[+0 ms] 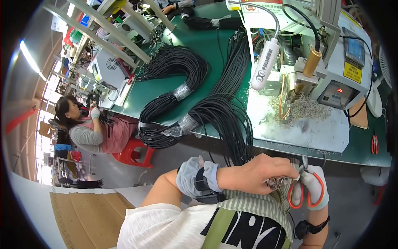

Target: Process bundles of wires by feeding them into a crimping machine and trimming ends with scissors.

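My left hand [257, 172] is bare and closed around a bunch of small metallic pieces [280, 182], which look like cable ends. My right hand [317, 189], in a white glove, has its fingers in the red loops of a pair of scissors [321, 182]. The blades point up, close beside my left fingertips; whether they touch anything is hard to make out. Black cables [232, 133] hang off the table edge and pass down behind my left hand. Plastic wrap [186, 123] binds this bundle on the table.
Further back on the green table [128, 97] lies another wrapped bundle of black cables [195, 70]. A machine with a brass cylinder [311, 62] stands over a metal plate strewn with clippings [309, 108]. Red-handled pliers [374, 144] lie at right. A co-worker [89, 128] sits at left.
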`<state>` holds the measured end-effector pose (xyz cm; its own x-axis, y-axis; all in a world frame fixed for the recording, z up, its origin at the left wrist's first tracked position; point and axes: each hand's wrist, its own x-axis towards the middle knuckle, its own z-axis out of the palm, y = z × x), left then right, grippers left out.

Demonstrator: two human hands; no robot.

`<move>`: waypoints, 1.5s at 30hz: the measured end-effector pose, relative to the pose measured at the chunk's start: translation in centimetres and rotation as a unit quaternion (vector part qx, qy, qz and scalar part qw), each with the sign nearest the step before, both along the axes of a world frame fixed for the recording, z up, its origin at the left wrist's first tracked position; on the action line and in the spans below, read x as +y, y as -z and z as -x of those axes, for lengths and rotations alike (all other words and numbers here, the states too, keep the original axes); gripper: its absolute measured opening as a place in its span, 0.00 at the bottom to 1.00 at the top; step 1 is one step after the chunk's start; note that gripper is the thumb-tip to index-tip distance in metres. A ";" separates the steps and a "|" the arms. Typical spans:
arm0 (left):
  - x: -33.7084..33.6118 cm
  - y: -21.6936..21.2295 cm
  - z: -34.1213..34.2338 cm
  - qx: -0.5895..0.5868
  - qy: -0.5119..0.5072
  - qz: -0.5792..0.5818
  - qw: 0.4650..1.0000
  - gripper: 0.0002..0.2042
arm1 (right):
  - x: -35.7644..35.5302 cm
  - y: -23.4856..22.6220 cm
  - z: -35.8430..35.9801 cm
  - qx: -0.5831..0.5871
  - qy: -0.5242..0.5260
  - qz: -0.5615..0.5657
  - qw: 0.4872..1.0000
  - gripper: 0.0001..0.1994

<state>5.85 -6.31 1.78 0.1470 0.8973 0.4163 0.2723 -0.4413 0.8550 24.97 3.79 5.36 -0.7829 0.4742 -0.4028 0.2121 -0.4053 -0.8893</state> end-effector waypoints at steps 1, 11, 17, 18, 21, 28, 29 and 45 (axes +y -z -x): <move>0.0 -0.2 -0.3 0.021 0.021 -0.008 1.000 0.21 | 0.1 0.9 -1.0 0.005 -0.009 0.036 0.999 0.13; 3.5 0.0 -0.3 0.086 0.144 -0.035 0.985 0.22 | 2.3 1.8 -2.1 0.012 -0.069 0.167 0.983 0.22; 5.1 0.8 0.6 0.105 0.158 -0.068 0.979 0.16 | 2.7 2.8 -1.1 0.054 -0.072 0.162 0.983 0.13; 4.9 0.9 0.3 0.107 0.160 -0.066 0.979 0.16 | 2.2 2.6 -0.5 0.055 -0.034 0.103 0.993 0.10; 3.6 1.4 -1.0 -0.336 -0.014 0.368 0.867 0.11 | 2.2 4.0 0.3 0.066 0.018 -0.189 0.980 0.06; 3.2 0.3 -0.9 -0.323 -0.099 0.417 0.844 0.06 | 1.8 4.8 0.4 0.029 0.073 -0.610 0.789 0.12; 3.2 0.1 -1.0 -0.305 -0.125 0.430 0.840 0.05 | 1.9 4.1 0.1 -0.008 0.058 -0.637 0.769 0.11; 4.6 1.0 -2.6 0.043 -0.119 0.063 0.990 0.13 | 1.0 4.4 -1.1 -0.045 0.038 -0.458 0.887 0.07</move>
